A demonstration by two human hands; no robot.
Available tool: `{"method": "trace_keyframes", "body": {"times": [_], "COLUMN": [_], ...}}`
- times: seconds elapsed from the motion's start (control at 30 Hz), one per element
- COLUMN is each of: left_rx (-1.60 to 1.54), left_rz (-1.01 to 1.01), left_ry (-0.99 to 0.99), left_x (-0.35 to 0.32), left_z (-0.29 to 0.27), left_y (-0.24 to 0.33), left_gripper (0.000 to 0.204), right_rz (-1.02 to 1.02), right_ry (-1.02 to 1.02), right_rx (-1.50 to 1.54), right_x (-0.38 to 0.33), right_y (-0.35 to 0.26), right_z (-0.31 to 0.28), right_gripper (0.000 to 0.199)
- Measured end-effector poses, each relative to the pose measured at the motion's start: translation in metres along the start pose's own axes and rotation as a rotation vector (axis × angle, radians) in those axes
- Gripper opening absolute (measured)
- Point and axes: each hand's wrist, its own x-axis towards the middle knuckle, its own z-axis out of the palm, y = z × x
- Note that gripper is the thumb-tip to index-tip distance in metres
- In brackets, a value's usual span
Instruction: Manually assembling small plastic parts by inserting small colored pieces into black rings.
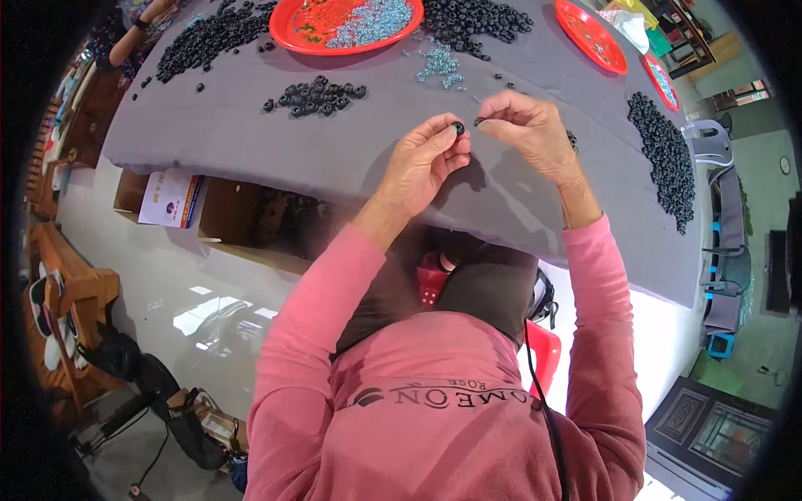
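My left hand (424, 160) is closed above the near part of the grey-covered table. Between its thumb and forefinger sits a black round piece (459, 129), bead-like, with a hole showing. Just to the right, my right hand (533, 138) pinches a small dark piece (479, 122), too small to make out. The two hands are close but apart. A loose group of the same black pieces (313, 98) lies left of them. Beyond my hands is a small heap of pale blue, clear-looking bits (439, 65).
A red tray (347, 47) with pale blue bits stands at the far side, between heaps of black pieces (205, 42). More black pieces (664, 159) and another red tray (591, 42) lie right. Cardboard boxes (242, 213) sit under the table. A person's arm (134, 37) shows far left.
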Motion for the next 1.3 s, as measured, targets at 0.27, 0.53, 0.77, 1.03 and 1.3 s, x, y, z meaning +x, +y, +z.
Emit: {"method": "trace_keyframes", "body": {"times": [0.27,0.53,0.77,1.03,1.3], "left_rx": [0.011,0.020,0.009,0.027,0.046], "left_rz": [-0.014,-0.016,-0.021,-0.023,0.008], "left_ry": [0.025,0.037,0.041,0.062,0.046], "left_x": [-0.001,-0.002,-0.001,-0.001,0.000], "left_z": [0.002,0.005,0.002,0.006,0.006], "left_y": [0.001,0.002,0.002,0.002,0.000], "left_gripper": [0.012,0.012,0.013,0.012,0.013], "right_rz": [-0.084,-0.233,-0.320,-0.309,-0.433], "right_ry": [-0.038,-0.010,-0.016,-0.015,0.006], "right_rx": [-0.294,-0.488,-0.620,-0.562,-0.707], "right_x": [0.002,0.002,0.003,0.003,0.001], "right_y": [-0.011,-0.018,-0.024,-0.020,-0.019], "right_z": [0.005,0.012,0.016,0.014,0.016], "right_gripper": [0.012,0.012,0.015,0.015,0.016]}}
